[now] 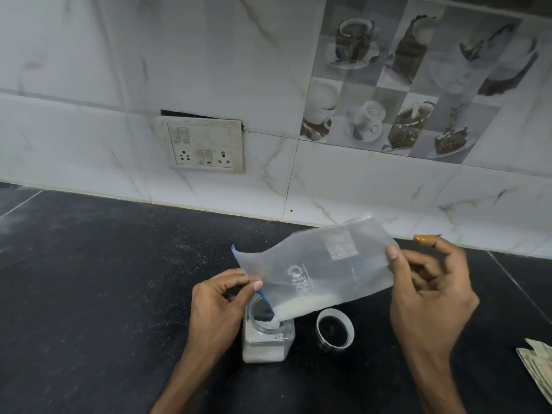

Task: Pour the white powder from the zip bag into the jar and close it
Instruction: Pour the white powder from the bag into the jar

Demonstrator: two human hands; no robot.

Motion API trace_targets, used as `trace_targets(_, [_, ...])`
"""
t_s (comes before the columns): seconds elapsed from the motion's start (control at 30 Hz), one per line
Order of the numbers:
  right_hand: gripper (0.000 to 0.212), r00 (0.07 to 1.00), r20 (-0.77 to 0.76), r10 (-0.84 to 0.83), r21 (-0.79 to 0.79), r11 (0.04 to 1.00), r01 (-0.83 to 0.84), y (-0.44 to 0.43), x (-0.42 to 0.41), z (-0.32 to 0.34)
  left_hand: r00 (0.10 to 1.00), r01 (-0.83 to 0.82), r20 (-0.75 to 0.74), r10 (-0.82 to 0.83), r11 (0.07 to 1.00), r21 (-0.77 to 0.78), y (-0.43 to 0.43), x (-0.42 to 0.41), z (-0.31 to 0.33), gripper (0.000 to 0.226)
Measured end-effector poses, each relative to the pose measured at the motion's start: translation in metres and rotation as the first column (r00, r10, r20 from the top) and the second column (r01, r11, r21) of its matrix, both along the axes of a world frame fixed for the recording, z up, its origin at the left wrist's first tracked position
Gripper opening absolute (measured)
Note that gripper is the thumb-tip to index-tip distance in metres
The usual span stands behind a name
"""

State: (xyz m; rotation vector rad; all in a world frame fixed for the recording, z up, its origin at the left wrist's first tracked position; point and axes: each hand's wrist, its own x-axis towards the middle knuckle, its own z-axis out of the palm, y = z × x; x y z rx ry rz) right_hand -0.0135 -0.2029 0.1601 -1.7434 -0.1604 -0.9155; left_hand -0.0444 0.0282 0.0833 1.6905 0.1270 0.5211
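A clear zip bag [322,264] with a blue zip strip is tilted over an open square jar [267,339] on the black counter. White powder [301,307] lies along the bag's lower edge and runs into the jar's mouth. The jar holds white powder in its lower part. My left hand [218,306] pinches the bag's open end just above the jar. My right hand [430,294] holds the bag's raised closed end. The jar's lid [335,328] lies open side up on the counter, right of the jar.
The black stone counter [104,279] runs to a white tiled wall with a switch and socket plate [206,144]. Folded paper [537,372] lies at the right edge. Fine white dust marks the counter at the left.
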Motion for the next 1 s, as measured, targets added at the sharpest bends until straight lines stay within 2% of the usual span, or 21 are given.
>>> trace_targets(0.17, [0.032,1.0,-0.005,0.004,0.034,0.999,-0.004,-0.0009,-0.0001,-0.0002,1.0,0.006,0.001,-0.006,1.0,-0.016,-0.0003,-0.0002,0.0011,0.02])
trace_targets(0.27, [0.033,1.0,0.006,0.011,-0.014,1.0,-0.011,-0.0001,-0.0003,-0.0011,1.0,0.008,0.001,-0.008,1.0,-0.01,-0.0015,-0.0011,0.001,0.021])
trace_targets(0.57, [0.035,1.0,0.009,-0.01,0.029,1.0,0.01,-0.001,-0.0019,0.0019,1.0,0.01,-0.011,-0.01,1.0,-0.015,-0.0016,-0.002,-0.0003,0.018])
trace_targets(1.0, [0.029,1.0,0.008,-0.002,0.001,1.0,0.002,0.0004,-0.003,-0.0033,1.0,-0.008,-0.013,0.009,1.0,0.024,-0.0017,-0.002,-0.0026,0.019])
